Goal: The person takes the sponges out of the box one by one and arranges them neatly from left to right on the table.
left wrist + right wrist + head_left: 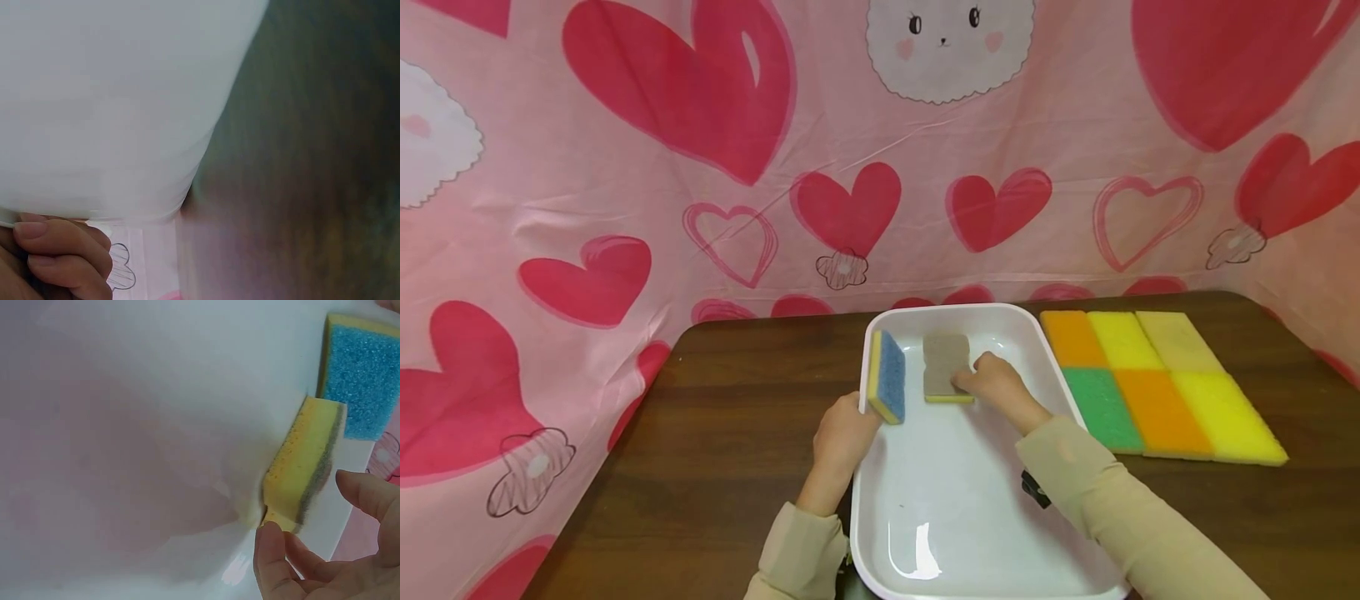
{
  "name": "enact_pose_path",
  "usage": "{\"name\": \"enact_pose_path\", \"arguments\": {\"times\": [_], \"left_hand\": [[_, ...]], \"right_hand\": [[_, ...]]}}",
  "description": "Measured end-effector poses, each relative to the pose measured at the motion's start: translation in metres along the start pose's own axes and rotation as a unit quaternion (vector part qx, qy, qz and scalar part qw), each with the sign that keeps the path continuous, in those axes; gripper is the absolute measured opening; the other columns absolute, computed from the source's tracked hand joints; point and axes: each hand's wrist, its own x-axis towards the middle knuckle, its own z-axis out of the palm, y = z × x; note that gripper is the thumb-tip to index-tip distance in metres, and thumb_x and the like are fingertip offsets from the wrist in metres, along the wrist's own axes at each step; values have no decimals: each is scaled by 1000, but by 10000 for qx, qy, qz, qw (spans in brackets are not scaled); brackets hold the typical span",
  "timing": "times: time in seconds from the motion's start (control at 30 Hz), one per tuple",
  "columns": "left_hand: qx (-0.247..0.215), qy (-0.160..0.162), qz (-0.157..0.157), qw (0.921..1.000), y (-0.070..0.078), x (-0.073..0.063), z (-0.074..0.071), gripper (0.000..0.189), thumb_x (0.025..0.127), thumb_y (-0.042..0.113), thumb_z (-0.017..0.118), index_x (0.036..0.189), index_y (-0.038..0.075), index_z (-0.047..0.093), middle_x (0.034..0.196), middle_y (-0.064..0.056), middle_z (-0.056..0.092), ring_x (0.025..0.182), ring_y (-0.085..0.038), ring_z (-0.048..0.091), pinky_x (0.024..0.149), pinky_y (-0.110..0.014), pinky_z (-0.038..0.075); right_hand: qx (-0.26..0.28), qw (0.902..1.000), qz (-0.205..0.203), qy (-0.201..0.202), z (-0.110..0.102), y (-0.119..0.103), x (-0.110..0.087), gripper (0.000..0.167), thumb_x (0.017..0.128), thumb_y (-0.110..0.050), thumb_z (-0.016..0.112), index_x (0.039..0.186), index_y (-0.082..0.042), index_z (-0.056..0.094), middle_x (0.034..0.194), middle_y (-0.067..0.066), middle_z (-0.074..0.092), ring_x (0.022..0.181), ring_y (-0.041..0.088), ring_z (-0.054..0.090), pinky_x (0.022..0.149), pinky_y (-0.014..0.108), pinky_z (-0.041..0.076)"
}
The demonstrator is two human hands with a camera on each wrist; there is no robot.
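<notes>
A white rectangular tray (951, 517) stands on the table, its long side running away from me. At its left rim is my left hand (842, 437); the left wrist view shows curled fingers (69, 250) holding the rim. A blue-and-yellow sponge (889, 379) stands on edge against the left inner wall, near that hand. Farther right in the tray lies a sponge with a grey-brown face and yellow underside (945, 365). My right hand (1000, 390) reaches to its near right corner. In the right wrist view, the thumb (365, 490) stands slightly off this sponge while fingertips touch its end.
To the tray's right, several sponges lie side by side in two rows: orange (1063, 337), yellow (1123, 340), pale yellow (1178, 342), green (1101, 408). The dark wooden table (737, 417) extends on both sides. A pink heart-patterned cloth (925, 142) hangs behind it.
</notes>
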Motion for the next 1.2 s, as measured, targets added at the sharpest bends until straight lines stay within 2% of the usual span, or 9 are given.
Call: {"name": "enact_pose_path", "arguments": {"times": [0.17, 0.27, 0.47, 0.73, 0.93, 1.2], "left_hand": [[20, -3, -11, 10000, 1, 0, 0, 26, 83, 27, 56, 99, 9, 67, 87, -9, 68, 72, -21, 59, 60, -37, 42], [26, 6, -7, 10000, 1, 0, -1, 26, 84, 27, 56, 100, 10, 67, 87, -9, 68, 72, -21, 59, 60, -37, 42], [21, 5, 8, 10000, 1, 0, -1, 27, 85, 27, 55, 101, 9, 67, 87, -9, 68, 72, -21, 59, 59, -37, 43], [21, -9, -34, 10000, 0, 1, -1, 28, 84, 28, 55, 102, 10, 67, 90, -9, 68, 74, -21, 60, 61, -38, 44], [24, 7, -52, 10000, 0, 1, 0, 27, 84, 27, 56, 100, 10, 68, 88, -9, 68, 73, -21, 60, 61, -37, 43], [-39, -34, -34, 10000, 0, 1, 0, 28, 84, 26, 56, 102, 9, 67, 90, -10, 68, 73, -21, 59, 60, -36, 43]], "right_hand": [[6, 10000, 31, 82, 2, 3, 1, 39, 86, -26, 59, 96, 11, 53, 87, 19, 59, 75, 26, 51, 65, 30, 42], [-43, 9999, 31, 92, 3, 4, 2, 37, 87, -28, 60, 91, 9, 55, 82, 16, 57, 72, 25, 51, 61, 27, 39], [-113, 9999, -22, 43, 3, 5, 2, 35, 87, -28, 60, 87, 7, 54, 79, 14, 57, 72, 25, 52, 60, 27, 40], [72, 10000, -58, -9, 2, 3, 4, 30, 85, -24, 62, 81, 2, 48, 71, 6, 44, 70, 22, 47, 59, 25, 36], [124, 9996, -194, 182, 2, 1, 5, 27, 81, -20, 65, 80, 2, 49, 70, 7, 48, 71, 24, 49, 61, 26, 37], [546, 9980, -76, 320, 0, -2, 5, 24, 84, -20, 66, 78, -1, 52, 74, 8, 54, 80, 26, 54, 65, 26, 38]]}}
